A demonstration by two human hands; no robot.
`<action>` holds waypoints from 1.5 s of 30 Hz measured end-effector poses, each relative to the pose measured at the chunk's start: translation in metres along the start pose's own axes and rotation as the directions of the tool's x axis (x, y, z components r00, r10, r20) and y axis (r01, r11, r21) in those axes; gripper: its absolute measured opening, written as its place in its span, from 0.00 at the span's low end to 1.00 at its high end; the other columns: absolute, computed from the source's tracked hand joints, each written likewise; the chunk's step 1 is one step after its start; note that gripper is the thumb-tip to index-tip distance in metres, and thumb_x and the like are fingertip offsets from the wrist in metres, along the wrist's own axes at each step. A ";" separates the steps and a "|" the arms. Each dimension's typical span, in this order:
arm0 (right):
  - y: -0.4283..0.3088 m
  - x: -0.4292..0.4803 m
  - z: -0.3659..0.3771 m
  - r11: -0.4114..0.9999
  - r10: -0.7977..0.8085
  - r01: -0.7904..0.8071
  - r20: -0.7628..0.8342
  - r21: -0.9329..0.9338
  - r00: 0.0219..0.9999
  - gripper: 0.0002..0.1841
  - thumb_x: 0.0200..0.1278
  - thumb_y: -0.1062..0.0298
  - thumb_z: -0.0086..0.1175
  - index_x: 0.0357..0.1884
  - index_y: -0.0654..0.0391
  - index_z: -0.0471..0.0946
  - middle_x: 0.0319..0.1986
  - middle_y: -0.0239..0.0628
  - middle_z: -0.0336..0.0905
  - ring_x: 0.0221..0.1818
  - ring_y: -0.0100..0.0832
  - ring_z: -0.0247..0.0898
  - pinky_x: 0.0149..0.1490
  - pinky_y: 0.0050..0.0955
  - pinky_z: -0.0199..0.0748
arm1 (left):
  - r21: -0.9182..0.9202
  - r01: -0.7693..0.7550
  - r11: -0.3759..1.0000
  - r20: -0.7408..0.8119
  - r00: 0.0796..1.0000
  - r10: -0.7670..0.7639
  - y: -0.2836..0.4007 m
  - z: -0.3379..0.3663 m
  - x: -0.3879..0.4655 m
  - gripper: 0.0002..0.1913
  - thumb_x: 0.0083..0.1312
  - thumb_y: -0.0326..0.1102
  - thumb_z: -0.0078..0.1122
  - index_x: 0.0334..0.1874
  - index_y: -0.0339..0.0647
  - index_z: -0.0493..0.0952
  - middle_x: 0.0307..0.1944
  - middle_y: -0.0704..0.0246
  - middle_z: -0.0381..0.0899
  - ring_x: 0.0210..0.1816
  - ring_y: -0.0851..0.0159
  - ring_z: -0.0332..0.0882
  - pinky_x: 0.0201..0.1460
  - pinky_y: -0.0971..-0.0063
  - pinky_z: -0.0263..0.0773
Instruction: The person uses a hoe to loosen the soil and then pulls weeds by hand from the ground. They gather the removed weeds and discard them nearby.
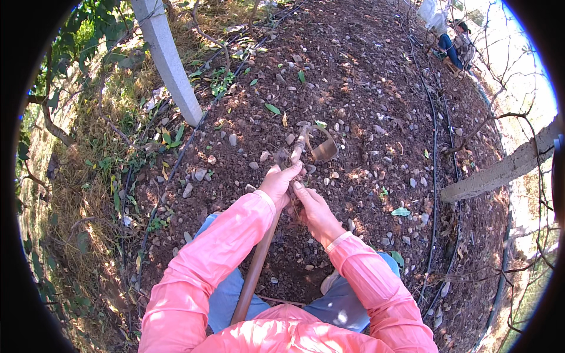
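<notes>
A hoe with a brown handle (258, 271) rests between my legs and runs up under my hands. Its curved neck and worn metal blade (325, 150) lie just beyond my hands over the stony soil. My left hand (279, 182) is closed around the upper shaft, near a knobby, light-coloured section with dry root-like bits around it. My right hand (313, 212) is beside it, thumb and fingers pinching brown, stringy plant matter (295, 194) against the shaft. The fingertips partly hide what is between both hands.
Loose soil with stones surrounds me. Concrete posts stand at upper left (170, 61) and right (494, 172). Black irrigation hoses (187, 145) run along both sides. Bare branches (507, 115) hang at right, dry grass (88, 194) lies left. Another person (463, 48) sits at upper right.
</notes>
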State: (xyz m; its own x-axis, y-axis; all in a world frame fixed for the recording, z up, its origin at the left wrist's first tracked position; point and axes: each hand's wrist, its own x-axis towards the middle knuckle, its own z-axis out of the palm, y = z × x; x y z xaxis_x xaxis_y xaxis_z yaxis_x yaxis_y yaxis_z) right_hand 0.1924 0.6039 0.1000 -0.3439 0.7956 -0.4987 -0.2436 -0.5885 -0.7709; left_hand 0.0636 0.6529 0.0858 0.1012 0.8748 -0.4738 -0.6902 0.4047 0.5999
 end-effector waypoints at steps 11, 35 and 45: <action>0.009 -0.002 -0.008 0.994 -0.054 0.043 -0.112 -0.098 0.992 0.13 0.68 0.67 0.58 0.50 0.63 0.76 0.31 0.27 0.75 0.29 0.19 0.66 0.35 0.20 0.65 | 0.324 -0.221 0.920 -0.178 0.941 0.289 -0.002 -0.009 0.011 0.12 0.69 0.41 0.65 0.40 0.43 0.72 0.27 0.71 0.75 0.30 0.71 0.76 0.34 0.71 0.73; -0.014 -0.001 -0.032 0.956 -0.116 0.174 -0.238 0.238 0.964 0.19 0.64 0.82 0.46 0.57 0.69 0.72 0.43 0.44 0.79 0.40 0.31 0.77 0.47 0.32 0.79 | 0.688 0.208 0.695 0.222 0.852 -0.474 -0.001 0.011 -0.028 0.25 0.54 0.24 0.75 0.53 0.40 0.73 0.40 0.70 0.80 0.38 0.70 0.81 0.41 0.71 0.83; -0.004 -0.004 -0.029 0.942 -0.043 0.141 -0.309 0.304 0.950 0.16 0.59 0.84 0.46 0.50 0.65 0.69 0.41 0.42 0.76 0.40 0.32 0.74 0.47 0.32 0.78 | 0.798 0.122 0.591 0.186 0.882 -0.434 -0.028 -0.001 -0.022 0.18 0.50 0.20 0.69 0.44 0.41 0.77 0.35 0.72 0.79 0.34 0.71 0.79 0.28 0.77 0.74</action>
State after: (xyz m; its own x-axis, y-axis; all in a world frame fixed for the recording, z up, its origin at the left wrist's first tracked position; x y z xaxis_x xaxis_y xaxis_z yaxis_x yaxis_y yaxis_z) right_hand 0.2213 0.6072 0.0942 -0.0358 0.8254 -0.5635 -0.5541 -0.4856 -0.6761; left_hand 0.0796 0.6220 0.0792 0.5218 0.6452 -0.5581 0.1763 0.5586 0.8105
